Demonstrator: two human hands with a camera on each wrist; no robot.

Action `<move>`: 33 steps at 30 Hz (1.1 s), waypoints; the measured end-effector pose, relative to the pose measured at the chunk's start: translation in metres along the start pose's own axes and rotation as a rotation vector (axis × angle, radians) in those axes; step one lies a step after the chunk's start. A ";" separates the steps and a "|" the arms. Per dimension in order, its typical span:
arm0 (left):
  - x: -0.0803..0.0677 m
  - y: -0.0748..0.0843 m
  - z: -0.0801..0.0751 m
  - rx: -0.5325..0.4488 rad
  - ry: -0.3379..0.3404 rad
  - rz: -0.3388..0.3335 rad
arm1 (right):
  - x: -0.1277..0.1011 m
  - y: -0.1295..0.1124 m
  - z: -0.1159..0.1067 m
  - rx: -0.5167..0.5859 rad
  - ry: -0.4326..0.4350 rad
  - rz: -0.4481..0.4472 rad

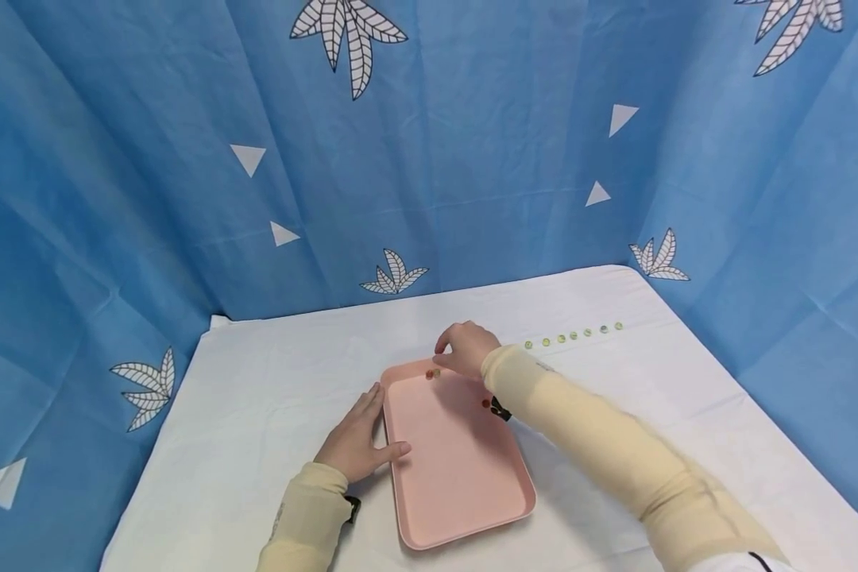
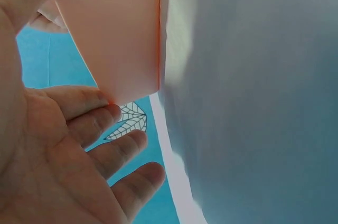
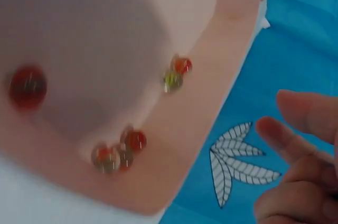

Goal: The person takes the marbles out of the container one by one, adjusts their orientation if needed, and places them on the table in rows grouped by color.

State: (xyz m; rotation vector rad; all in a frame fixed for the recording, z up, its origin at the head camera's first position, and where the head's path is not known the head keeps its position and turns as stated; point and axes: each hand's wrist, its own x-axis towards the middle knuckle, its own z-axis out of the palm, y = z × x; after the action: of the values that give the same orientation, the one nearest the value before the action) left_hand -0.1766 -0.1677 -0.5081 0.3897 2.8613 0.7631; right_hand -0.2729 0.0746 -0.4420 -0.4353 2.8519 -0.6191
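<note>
We see the left hand point(image 1: 356, 446) spread along the pink tray point(image 1: 465, 477) at nine o'clock, thumb over the rim. Toward twelve lie marbles point(image 1: 430, 374) inside, near the right hand point(image 1: 469, 349), thumb and forefinger slightly apart; toward two, a green row point(image 1: 573, 335).

Head cam looks forward and down from up high, far enough back to fit the entire pink rounded-rectangle tray point(image 1: 457, 477) and the blue leaf-print fabric curtain point(image 1: 472, 159) behind. Left wrist cam's super close to the bare left hand point(image 1: 353, 437), aimed past it at the tray's outer wall point(image 2: 121, 34), while the right one peers into the tray up close; both wrist views share the tray and curtain.
</note>
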 end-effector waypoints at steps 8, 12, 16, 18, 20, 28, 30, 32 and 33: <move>-0.001 0.000 0.001 -0.010 0.002 0.009 | 0.007 -0.010 0.023 -0.062 -0.031 0.113; -0.001 0.000 0.002 -0.018 0.006 0.011 | 0.012 -0.010 0.033 -0.084 -0.047 0.153; -0.001 0.000 0.002 -0.021 0.009 0.011 | 0.015 -0.009 0.040 -0.104 -0.050 0.175; -0.001 0.000 0.002 -0.020 0.010 0.008 | 0.016 -0.009 0.042 -0.122 -0.039 0.179; -0.001 -0.001 0.002 -0.020 0.010 0.005 | 0.016 -0.009 0.045 -0.137 -0.032 0.182; -0.001 0.000 0.002 -0.015 0.010 0.009 | 0.016 -0.013 0.051 -0.212 -0.030 0.164; -0.001 0.001 0.001 -0.015 0.009 0.008 | 0.016 -0.014 0.053 -0.242 -0.023 0.162; -0.002 0.003 0.000 -0.015 0.007 0.006 | 0.017 -0.014 0.055 -0.269 -0.017 0.162; -0.002 0.004 0.000 -0.015 0.007 0.006 | 0.017 -0.014 0.056 -0.278 -0.013 0.163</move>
State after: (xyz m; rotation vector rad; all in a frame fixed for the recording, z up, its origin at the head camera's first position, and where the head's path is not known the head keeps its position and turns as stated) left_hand -0.1737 -0.1655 -0.5058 0.3938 2.8605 0.7885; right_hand -0.2715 0.0360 -0.4886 -0.2413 2.9309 -0.1906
